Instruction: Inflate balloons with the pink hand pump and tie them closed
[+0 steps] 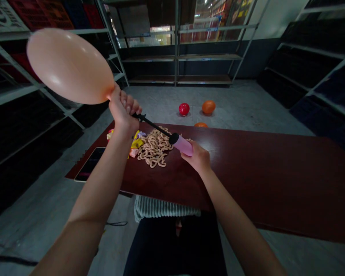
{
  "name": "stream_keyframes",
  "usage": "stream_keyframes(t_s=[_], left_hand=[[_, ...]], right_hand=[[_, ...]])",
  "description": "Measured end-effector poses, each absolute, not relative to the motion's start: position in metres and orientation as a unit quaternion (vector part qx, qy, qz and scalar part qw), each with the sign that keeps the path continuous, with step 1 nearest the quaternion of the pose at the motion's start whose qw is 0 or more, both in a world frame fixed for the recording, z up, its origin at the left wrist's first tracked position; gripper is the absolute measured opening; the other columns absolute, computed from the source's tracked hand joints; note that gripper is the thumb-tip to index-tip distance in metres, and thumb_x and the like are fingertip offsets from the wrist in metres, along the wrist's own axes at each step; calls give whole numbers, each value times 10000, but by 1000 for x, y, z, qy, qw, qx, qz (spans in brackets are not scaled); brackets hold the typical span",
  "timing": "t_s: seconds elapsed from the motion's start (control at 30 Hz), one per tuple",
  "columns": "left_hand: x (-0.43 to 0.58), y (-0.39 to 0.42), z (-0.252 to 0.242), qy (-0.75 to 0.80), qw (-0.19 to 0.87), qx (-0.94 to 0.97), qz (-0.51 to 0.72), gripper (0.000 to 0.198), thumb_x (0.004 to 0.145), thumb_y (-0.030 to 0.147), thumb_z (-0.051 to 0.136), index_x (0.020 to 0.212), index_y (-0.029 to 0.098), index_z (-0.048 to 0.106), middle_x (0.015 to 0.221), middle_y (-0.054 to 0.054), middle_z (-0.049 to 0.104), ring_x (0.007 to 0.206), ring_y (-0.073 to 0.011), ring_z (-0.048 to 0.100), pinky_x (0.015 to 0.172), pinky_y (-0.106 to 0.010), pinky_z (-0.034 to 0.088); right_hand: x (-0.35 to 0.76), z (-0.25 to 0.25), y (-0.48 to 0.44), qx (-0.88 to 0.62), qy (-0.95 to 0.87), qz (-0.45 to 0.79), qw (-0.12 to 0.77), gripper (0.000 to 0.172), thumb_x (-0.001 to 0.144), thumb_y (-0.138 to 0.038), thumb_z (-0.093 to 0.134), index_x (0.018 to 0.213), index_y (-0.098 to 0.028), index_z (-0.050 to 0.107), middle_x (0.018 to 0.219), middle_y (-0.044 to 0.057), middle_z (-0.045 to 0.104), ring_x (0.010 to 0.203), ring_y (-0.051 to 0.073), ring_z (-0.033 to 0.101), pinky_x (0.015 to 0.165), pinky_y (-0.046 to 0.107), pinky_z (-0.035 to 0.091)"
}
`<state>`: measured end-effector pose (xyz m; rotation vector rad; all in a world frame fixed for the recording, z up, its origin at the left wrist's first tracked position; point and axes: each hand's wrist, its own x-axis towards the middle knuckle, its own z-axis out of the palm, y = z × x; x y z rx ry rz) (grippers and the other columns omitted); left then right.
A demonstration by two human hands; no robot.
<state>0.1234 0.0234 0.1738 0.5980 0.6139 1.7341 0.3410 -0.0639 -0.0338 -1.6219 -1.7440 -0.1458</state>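
A large peach balloon (70, 67), well inflated, extends up and left from my left hand (123, 107). The fingers of that hand are wrapped round the balloon's neck and the black nozzle end of a hand balloon pump (184, 145); the exact join is hidden. My right hand (199, 155) is closed round the pump's pink barrel, above the table. Its black rod (156, 126) shows drawn out between my hands. Beneath the pump lies a heap of beige, twisted long balloons (155, 147), beside a small pile of yellow and other coloured uninflated balloons (137, 143).
A phone or tablet (90, 164) lies at the left end of the dark red table (247, 165). On the floor beyond are a red balloon (184, 109) and two orange balloons (208, 107). Metal shelving (176, 57) lines the back and sides. A ribbed grey cushion (163, 209) is near my lap.
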Motion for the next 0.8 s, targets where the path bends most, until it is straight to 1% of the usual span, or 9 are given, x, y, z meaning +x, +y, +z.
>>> stream_keyframes(t_s=[0.13, 0.2, 0.33, 0.4, 0.53, 0.6, 0.67, 0.73, 0.8], left_hand=[[166, 24, 160, 239, 590, 276, 720, 558, 1033, 484, 438, 599, 211, 220, 469, 61, 135, 378, -78, 126, 396, -264, 141], [191, 24, 145, 251, 606, 278, 702, 551, 1026, 526, 427, 611, 220, 235, 474, 68, 132, 384, -71, 124, 409, -266, 138], [238, 24, 110, 283, 623, 264, 680, 551, 948, 592, 550, 636, 225, 283, 469, 77, 177, 363, -59, 165, 400, -275, 151], [250, 24, 99, 287, 632, 244, 678, 559, 919, 593, 596, 638, 224, 284, 471, 80, 187, 349, -58, 177, 388, -275, 156], [247, 27, 91, 284, 631, 218, 688, 563, 906, 554, 637, 630, 225, 272, 467, 85, 195, 331, -57, 196, 369, -264, 178], [234, 28, 87, 283, 626, 215, 694, 552, 932, 500, 619, 618, 225, 258, 451, 83, 199, 325, -61, 202, 361, -259, 184], [218, 28, 78, 293, 619, 199, 701, 530, 967, 431, 573, 606, 220, 247, 432, 80, 205, 322, -64, 208, 358, -250, 192], [200, 27, 64, 308, 615, 169, 706, 520, 974, 387, 549, 596, 211, 237, 420, 76, 211, 321, -64, 215, 362, -237, 204], [180, 23, 48, 312, 611, 137, 714, 539, 947, 386, 575, 586, 205, 218, 422, 77, 207, 324, -61, 216, 367, -231, 214]], right_hand=[[347, -33, -61, -665, -646, -48, 372, 410, 768, -395, 722, 1117, -196, 640, 952, 81, 760, 833, 253, 726, 693, 328, 512], [348, -33, -60, -672, -641, -44, 368, 399, 783, -414, 703, 1110, -196, 632, 945, 82, 754, 824, 248, 721, 681, 323, 501], [349, -34, -59, -702, -612, -51, 360, 385, 795, -452, 684, 1077, -197, 620, 917, 83, 746, 793, 255, 711, 645, 323, 475], [350, -35, -59, -717, -599, -55, 353, 379, 792, -459, 685, 1061, -200, 618, 903, 82, 744, 785, 259, 707, 632, 322, 462], [352, -35, -58, -715, -605, -59, 345, 390, 795, -475, 683, 1073, -207, 622, 913, 78, 746, 784, 255, 701, 623, 317, 446], [351, -34, -59, -702, -623, -62, 339, 396, 802, -472, 681, 1095, -210, 629, 937, 77, 750, 813, 253, 703, 639, 314, 450], [348, -32, -60, -683, -651, -66, 325, 424, 810, -455, 681, 1154, -213, 627, 1013, 79, 753, 870, 249, 706, 669, 310, 457], [343, -30, -63, -668, -680, -72, 292, 452, 817, -440, 679, 1205, -216, 618, 1091, 83, 744, 907, 246, 702, 693, 309, 458], [338, -29, -65, -657, -707, -82, 247, 444, 828, -438, 672, 1203, -206, 621, 1103, 98, 737, 910, 250, 695, 701, 312, 451]])
